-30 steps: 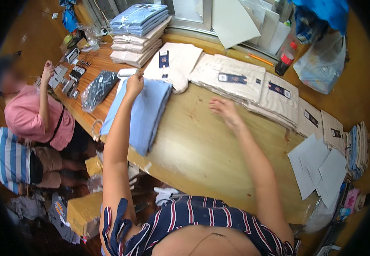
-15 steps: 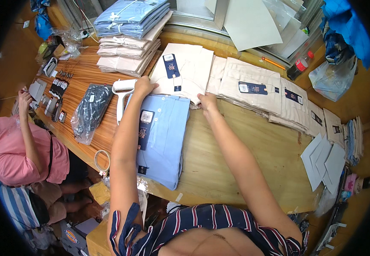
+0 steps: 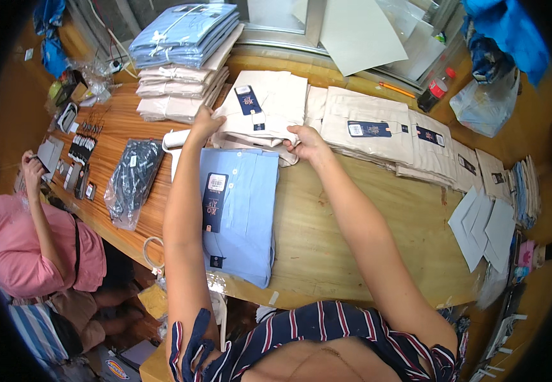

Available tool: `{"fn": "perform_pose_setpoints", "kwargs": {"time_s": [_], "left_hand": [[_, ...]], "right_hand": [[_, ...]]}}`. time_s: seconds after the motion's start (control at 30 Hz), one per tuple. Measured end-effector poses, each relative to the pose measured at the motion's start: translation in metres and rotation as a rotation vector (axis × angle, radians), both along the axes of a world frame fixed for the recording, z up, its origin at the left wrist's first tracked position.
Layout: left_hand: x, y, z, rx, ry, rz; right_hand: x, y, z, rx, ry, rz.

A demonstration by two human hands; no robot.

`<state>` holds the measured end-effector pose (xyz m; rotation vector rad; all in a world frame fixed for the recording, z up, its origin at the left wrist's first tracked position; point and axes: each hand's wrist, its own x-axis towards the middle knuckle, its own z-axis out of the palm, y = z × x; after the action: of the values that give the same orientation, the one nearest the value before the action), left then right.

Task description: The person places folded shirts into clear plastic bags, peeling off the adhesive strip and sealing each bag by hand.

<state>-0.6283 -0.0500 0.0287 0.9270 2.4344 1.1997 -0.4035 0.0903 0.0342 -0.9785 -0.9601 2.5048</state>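
Note:
A folded cream shirt point(image 3: 283, 95) with a navy hang tag lies at the far middle of the table. My left hand point(image 3: 206, 123) is closed on its near left corner. At the near right corner my right hand point(image 3: 310, 144) grips the edge, thumb on top, and that edge is raised and bent. More cream fabric shows just beneath it. Closer to me, a folded light-blue shirt point(image 3: 243, 210) with a navy tag lies flat, partly under my left forearm.
Tied stacks of blue shirts point(image 3: 177, 38) and cream shirts point(image 3: 177, 95) stand at back left. More tagged cream shirts point(image 3: 371, 111) line the right, near a cola bottle point(image 3: 435, 90) and white cards point(image 3: 480, 229). A tape dispenser point(image 3: 175, 140) and bagged dark garment point(image 3: 134, 178) lie left, beside a person in pink point(image 3: 47, 242).
The cream shirt's near edge has come up and folded a little. My right hand's fingers have curled round its corner, and the view has shifted slightly.

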Motion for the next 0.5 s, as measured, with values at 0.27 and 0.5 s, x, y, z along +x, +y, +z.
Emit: {"fn": "perform_pose_setpoints", "kwargs": {"time_s": [0.27, 0.5], "left_hand": [[0.156, -0.038, 0.076, 0.350, 0.225, -0.121], [0.378, -0.111, 0.024, 0.177, -0.179, -0.589]], "right_hand": [[0.133, -0.024, 0.045, 0.315, 0.371, -0.068], [0.378, -0.076, 0.009, 0.465, 0.238, -0.071]]}}
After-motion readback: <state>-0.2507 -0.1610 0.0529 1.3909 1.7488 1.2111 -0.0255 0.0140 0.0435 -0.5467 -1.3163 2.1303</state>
